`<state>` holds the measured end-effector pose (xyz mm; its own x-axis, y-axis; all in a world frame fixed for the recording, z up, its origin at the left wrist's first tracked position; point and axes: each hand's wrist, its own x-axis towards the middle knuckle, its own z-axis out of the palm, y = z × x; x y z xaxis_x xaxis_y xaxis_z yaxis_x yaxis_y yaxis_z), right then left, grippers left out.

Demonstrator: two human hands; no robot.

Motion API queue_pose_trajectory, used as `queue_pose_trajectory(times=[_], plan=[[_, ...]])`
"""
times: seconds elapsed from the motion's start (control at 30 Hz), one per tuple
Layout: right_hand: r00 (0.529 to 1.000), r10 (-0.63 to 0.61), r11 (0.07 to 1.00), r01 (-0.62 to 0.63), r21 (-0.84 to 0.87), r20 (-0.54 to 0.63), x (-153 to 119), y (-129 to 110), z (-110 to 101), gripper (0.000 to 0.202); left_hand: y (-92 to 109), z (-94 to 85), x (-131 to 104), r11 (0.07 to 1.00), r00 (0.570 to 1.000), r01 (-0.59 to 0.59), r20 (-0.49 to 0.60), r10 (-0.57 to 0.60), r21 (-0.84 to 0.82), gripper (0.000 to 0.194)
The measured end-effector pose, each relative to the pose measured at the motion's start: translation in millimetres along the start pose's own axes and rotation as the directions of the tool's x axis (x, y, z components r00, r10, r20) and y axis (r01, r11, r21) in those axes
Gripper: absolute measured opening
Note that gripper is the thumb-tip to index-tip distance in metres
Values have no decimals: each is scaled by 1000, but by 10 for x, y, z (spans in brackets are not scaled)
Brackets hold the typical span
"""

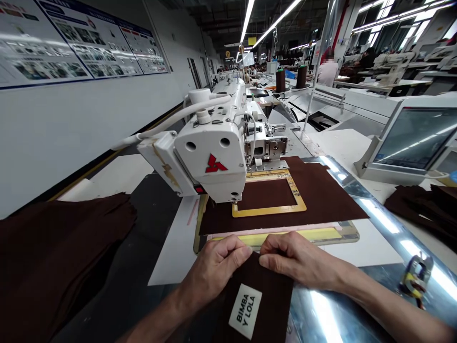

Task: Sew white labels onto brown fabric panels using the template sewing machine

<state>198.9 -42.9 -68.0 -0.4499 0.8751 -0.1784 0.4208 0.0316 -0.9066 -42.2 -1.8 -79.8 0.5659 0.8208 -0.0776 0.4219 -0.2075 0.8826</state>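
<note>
A dark brown fabric panel (273, 305) hangs toward me, bearing a pale label (245, 310) that reads "BIMBA Y LOLA". My left hand (223, 262) pinches its upper edge between thumb and fingers. Close by on the right, my right hand (289, 257) pinches the same edge. Just beyond both hands, a second brown fabric piece (328, 190) lies flat on the sewing machine bed. A yellow rectangular clamp frame (269, 209) rests on that piece, under the white sewing machine head (210, 152) with a red logo.
Brown fabric pieces (67, 238) are stacked at the left, with another brown pile (424, 205) at the far right. A screen unit (414, 138) stands on the right. Yellow-handled thread snips (416, 276) lie on the shiny metal table (328, 314). A person (327, 71) is in the background.
</note>
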Motion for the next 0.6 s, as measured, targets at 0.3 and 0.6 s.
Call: queue_pose_trajectory(times=[0.3,0.6], plan=[[993,65,920,-19,392,-102,42,191,-41,42,-37,-46,-95,890,966,187,-85,-243,-416,47],[942,236,785,-39,618,-240,125,229,11,55,-144,-49,-130,875,970,238,52,-239,-421,51]])
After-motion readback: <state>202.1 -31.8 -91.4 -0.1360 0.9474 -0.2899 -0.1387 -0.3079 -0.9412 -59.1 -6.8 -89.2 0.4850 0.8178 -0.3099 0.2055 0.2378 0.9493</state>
